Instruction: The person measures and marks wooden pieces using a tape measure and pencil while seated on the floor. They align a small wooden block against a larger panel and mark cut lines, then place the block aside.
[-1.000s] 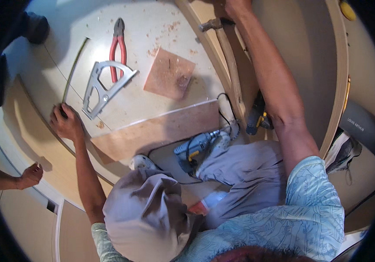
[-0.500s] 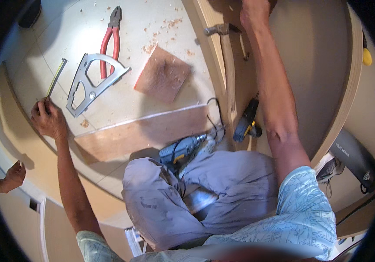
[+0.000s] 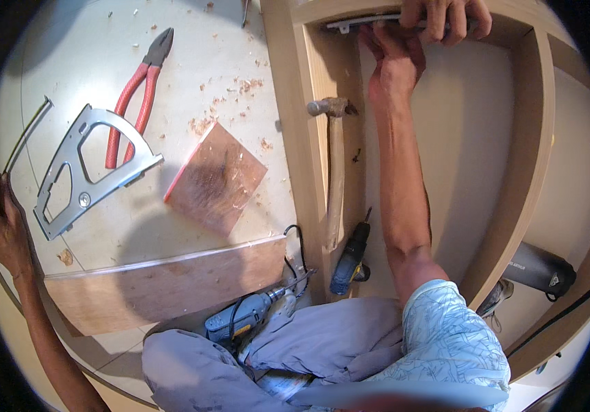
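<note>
At the far left, my left hand [image 3: 5, 226] is closed at the near end of a thin yellow tape measure blade [image 3: 26, 136]; the tape's case does not show. Inside the wooden frame [image 3: 312, 75] at the top, my right hand [image 3: 396, 62] has its fingers closed on a flat grey metal bracket [image 3: 350, 24] along the inner wall. Another person's hand [image 3: 449, 20] reaches over the frame's top edge beside mine, its fingers bent down at the bracket. A second, fan-shaped metal bracket [image 3: 106, 189] lies on the floor right of my left hand, over the handles of red-handled pliers [image 3: 145, 96].
A hammer [image 3: 335, 165] leans inside the frame, near a cordless drill [image 3: 351, 261]. A corded drill [image 3: 243, 319] lies by my legs, behind it a long wooden board [image 3: 164, 285]. A square wood piece [image 3: 216, 180] sits among shavings. A dark cylinder [image 3: 539, 271] is at right.
My view has shifted, bringing the frame's top and both hands at the bracket into sight. My left hand stays at the tape blade. Another person's hand at the left edge is gone from view.
</note>
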A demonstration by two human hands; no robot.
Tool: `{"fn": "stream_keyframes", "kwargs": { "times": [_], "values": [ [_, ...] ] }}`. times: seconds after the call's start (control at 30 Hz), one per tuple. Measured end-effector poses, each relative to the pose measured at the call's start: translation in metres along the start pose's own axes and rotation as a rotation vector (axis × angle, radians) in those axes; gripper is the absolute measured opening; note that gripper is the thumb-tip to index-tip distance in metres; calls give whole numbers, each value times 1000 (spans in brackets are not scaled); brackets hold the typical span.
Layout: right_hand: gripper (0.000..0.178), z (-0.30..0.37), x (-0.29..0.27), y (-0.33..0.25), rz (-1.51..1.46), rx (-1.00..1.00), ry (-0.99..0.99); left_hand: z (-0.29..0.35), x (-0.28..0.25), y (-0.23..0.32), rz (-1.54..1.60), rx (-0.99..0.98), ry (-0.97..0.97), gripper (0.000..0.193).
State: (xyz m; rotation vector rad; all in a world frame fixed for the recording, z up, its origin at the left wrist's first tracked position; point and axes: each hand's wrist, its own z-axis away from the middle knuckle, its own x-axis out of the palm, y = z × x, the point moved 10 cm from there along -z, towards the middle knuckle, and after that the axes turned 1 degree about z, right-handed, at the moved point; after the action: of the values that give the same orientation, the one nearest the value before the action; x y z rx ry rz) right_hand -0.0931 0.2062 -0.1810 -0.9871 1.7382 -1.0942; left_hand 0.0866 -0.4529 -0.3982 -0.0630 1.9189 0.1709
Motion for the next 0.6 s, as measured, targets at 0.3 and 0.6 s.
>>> {"fn": "stream_keyframes", "kwargs": {
  "times": [0.3, 0.6],
  "values": [
    [21, 5, -6, 15, -217, 62, 138, -24, -59, 28, 340, -178, 67, 26],
    [21, 7, -1, 11, -203, 58, 131, -53, -24, 348, 1513, -310, -519, 22]
  ]
}}
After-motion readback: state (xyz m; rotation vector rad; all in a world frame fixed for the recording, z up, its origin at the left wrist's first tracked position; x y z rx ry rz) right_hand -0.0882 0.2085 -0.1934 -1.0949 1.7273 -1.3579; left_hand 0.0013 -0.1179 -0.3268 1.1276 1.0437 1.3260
